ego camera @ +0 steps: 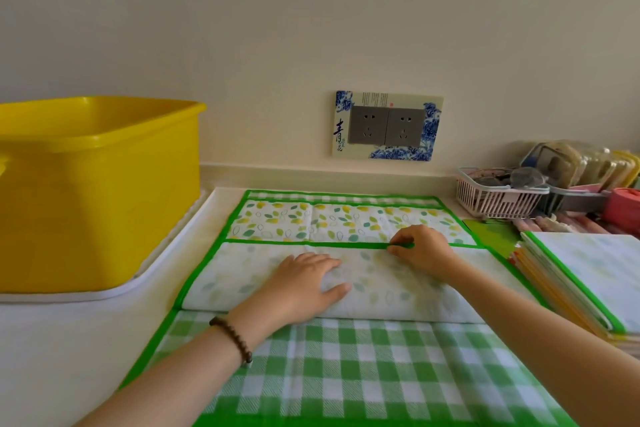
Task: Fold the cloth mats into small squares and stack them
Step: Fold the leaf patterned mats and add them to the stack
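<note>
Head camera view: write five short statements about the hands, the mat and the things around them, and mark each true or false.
1. The left hand lies flat on the folded-over part of the leaf-print mat. True.
2. The right hand pinches the mat's green border. True.
3. The yellow tub stands to the right of the mat. False: it stands to the left.
4. A stack of folded mats lies to the right. True.
5. The bead bracelet is on the right wrist. False: it is on the left wrist.
</note>
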The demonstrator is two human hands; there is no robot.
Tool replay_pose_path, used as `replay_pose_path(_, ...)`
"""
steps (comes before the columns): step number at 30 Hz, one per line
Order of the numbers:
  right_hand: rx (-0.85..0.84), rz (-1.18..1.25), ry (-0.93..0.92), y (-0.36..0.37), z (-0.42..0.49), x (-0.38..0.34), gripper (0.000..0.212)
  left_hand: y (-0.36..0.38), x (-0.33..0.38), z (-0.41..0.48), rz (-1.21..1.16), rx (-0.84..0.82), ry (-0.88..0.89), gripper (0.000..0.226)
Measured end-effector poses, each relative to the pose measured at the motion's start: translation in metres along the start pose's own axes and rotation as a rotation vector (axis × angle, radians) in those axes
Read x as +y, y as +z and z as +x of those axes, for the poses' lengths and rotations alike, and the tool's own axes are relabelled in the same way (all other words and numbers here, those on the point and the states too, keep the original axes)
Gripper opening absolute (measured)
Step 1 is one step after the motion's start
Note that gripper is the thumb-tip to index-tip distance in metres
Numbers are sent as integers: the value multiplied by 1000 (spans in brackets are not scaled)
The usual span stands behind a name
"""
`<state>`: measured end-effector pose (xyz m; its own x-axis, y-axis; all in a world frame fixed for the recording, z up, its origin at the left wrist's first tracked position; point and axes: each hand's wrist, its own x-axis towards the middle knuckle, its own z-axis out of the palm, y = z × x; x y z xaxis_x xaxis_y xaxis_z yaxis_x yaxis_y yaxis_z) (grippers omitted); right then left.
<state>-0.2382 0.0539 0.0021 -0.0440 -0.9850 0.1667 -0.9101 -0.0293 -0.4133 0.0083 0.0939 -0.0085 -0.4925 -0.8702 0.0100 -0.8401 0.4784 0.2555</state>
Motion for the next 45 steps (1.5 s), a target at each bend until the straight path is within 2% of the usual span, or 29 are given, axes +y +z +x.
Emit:
replay_pose_path(7,105,37,-56,14,-20,-26,28,12,-2,1,-8,-13,-42,63)
replay_pose_path(13,5,-50,-137,43,-47,-63,38,17,-1,0,-6,9,-55,62)
replay_pose_path(20,-25,-136,-134,53,-57,-63,47,18,1,-2,51,9,-68,67)
replay_pose_path(25,-114,-176,-73,49,-57,-45,51,18,0,-5,63,-27,-73,88)
replay_pose_path(30,-121,-213,35,25,-63,-7,55,16,0,-7,39,-72,-60,107)
replay_pose_path(39,-151,-269,214,-19,-78,64,57,18,-3,-5,55,-83,-53,110)
replay_pose_path(45,-154,-254,243,-22,-77,59,56,18,-2,-3,47,-89,-58,112)
